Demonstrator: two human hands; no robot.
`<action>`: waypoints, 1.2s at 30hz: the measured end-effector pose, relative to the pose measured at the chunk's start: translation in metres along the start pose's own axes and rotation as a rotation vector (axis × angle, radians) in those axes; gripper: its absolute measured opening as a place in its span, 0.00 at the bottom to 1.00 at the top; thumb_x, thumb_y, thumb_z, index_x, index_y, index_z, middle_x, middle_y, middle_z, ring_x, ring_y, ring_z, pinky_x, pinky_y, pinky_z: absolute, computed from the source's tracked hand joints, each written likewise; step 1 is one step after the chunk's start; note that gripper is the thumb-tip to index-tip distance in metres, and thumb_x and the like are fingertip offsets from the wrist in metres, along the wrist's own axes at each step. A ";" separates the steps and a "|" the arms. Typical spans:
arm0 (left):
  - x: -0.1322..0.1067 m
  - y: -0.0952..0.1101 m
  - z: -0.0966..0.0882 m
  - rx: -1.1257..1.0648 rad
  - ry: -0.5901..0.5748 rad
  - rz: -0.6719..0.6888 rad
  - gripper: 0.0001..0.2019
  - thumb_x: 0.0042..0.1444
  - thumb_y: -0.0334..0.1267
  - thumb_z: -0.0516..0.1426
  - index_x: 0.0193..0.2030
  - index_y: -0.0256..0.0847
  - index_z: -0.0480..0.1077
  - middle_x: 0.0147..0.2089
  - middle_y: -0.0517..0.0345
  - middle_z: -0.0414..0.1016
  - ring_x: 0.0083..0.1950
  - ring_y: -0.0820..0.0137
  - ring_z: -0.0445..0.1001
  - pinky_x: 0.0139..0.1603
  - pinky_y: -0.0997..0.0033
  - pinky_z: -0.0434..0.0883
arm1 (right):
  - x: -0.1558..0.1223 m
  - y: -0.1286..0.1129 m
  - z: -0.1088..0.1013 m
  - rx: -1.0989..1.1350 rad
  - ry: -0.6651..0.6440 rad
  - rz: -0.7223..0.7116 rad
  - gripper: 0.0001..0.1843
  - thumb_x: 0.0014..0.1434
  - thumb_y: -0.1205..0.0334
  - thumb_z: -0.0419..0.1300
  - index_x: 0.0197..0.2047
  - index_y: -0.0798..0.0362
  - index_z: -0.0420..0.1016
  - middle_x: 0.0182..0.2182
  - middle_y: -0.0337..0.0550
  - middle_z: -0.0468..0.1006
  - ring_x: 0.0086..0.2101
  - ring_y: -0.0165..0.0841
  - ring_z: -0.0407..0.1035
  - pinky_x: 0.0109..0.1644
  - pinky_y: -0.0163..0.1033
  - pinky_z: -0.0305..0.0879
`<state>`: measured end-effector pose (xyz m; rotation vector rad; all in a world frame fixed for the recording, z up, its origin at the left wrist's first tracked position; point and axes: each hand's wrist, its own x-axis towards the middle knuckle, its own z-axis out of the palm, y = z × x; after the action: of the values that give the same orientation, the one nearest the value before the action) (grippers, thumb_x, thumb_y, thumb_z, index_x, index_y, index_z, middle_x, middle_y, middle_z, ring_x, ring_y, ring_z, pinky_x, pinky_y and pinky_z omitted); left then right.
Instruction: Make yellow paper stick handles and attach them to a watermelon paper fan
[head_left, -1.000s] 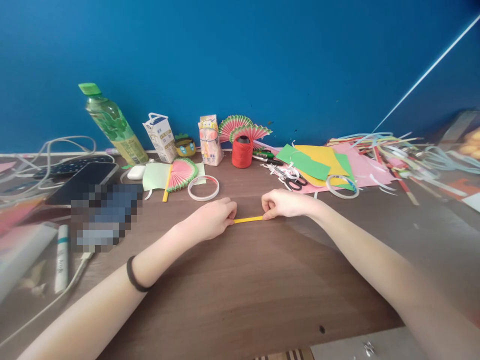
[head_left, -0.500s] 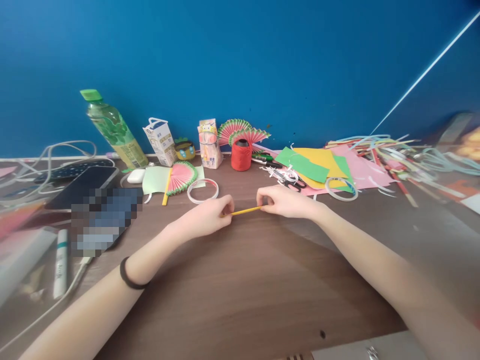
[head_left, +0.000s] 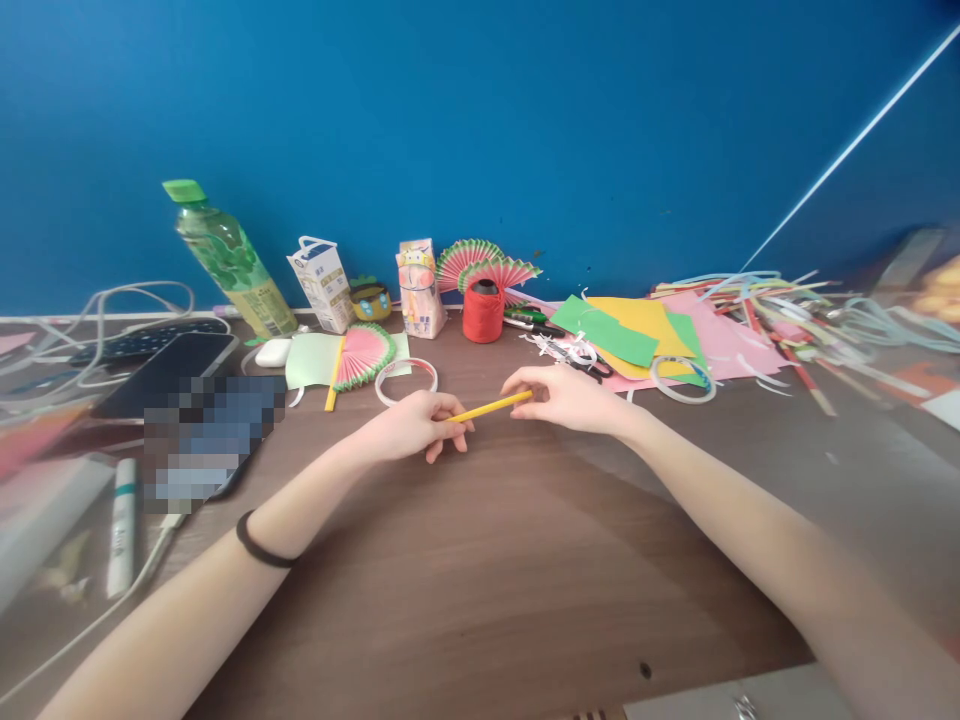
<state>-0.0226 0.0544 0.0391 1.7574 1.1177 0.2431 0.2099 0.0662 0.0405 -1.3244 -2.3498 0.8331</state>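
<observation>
A narrow yellow paper strip (head_left: pixel 491 406) is lifted a little above the brown table (head_left: pixel 480 580), tilted up to the right. My left hand (head_left: pixel 416 425) pinches its left end between thumb and fingers. At the strip's right end is my right hand (head_left: pixel 566 397), fingertips closed on the tip. A black band sits on my left wrist. Just behind my left hand lies a roll of white tape (head_left: pixel 406 381), with a pink and green paper fan (head_left: pixel 360 354) beyond it.
Along the blue wall stand a green bottle (head_left: pixel 225 258), a small carton (head_left: pixel 322 284), a decorated box (head_left: pixel 419 288) and a red thread spool (head_left: pixel 482 311). Coloured paper sheets (head_left: pixel 637 325), scissors (head_left: pixel 581 362) and another tape ring (head_left: pixel 681 377) lie right. A phone (head_left: pixel 169 368), cables and a pen (head_left: pixel 121 527) lie left.
Both hands have lifted the yellow strip off the table and moved it away from me. Its right end has risen, so it now tilts.
</observation>
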 end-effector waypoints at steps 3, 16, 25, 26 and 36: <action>-0.001 0.001 0.002 0.035 -0.034 0.025 0.13 0.53 0.44 0.53 0.39 0.37 0.68 0.34 0.58 0.76 0.18 0.81 0.59 0.22 0.76 0.58 | -0.002 -0.009 0.005 -0.019 -0.041 0.036 0.13 0.51 0.53 0.60 0.39 0.49 0.74 0.32 0.38 0.77 0.32 0.30 0.67 0.34 0.33 0.57; -0.007 0.013 0.009 0.133 -0.107 0.036 0.17 0.56 0.47 0.48 0.36 0.39 0.73 0.35 0.59 0.76 0.21 0.78 0.58 0.23 0.76 0.58 | -0.007 -0.020 0.016 0.049 -0.238 -0.068 0.12 0.58 0.59 0.51 0.31 0.54 0.73 0.15 0.33 0.67 0.19 0.25 0.60 0.28 0.31 0.52; -0.010 0.016 0.016 0.203 -0.078 0.020 0.16 0.56 0.44 0.48 0.34 0.38 0.72 0.31 0.59 0.76 0.17 0.79 0.59 0.20 0.77 0.60 | -0.007 -0.026 0.019 -0.061 -0.280 -0.025 0.11 0.58 0.58 0.51 0.31 0.53 0.72 0.17 0.34 0.70 0.20 0.25 0.62 0.27 0.31 0.51; -0.011 0.017 0.017 0.234 -0.064 0.028 0.16 0.56 0.45 0.48 0.31 0.38 0.72 0.29 0.59 0.75 0.17 0.79 0.59 0.21 0.77 0.60 | -0.008 -0.027 0.019 -0.076 -0.276 -0.032 0.11 0.58 0.58 0.51 0.31 0.52 0.72 0.18 0.34 0.71 0.21 0.25 0.62 0.28 0.31 0.51; -0.010 0.009 0.002 0.071 -0.212 0.051 0.18 0.55 0.47 0.51 0.41 0.36 0.73 0.31 0.56 0.77 0.16 0.81 0.60 0.18 0.79 0.59 | -0.007 -0.020 0.012 0.271 -0.474 -0.062 0.12 0.59 0.60 0.51 0.37 0.57 0.72 0.20 0.37 0.74 0.22 0.26 0.65 0.30 0.31 0.60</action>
<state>-0.0215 0.0448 0.0480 1.8286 0.9396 0.0461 0.1944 0.0484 0.0437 -1.0201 -2.4751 1.5210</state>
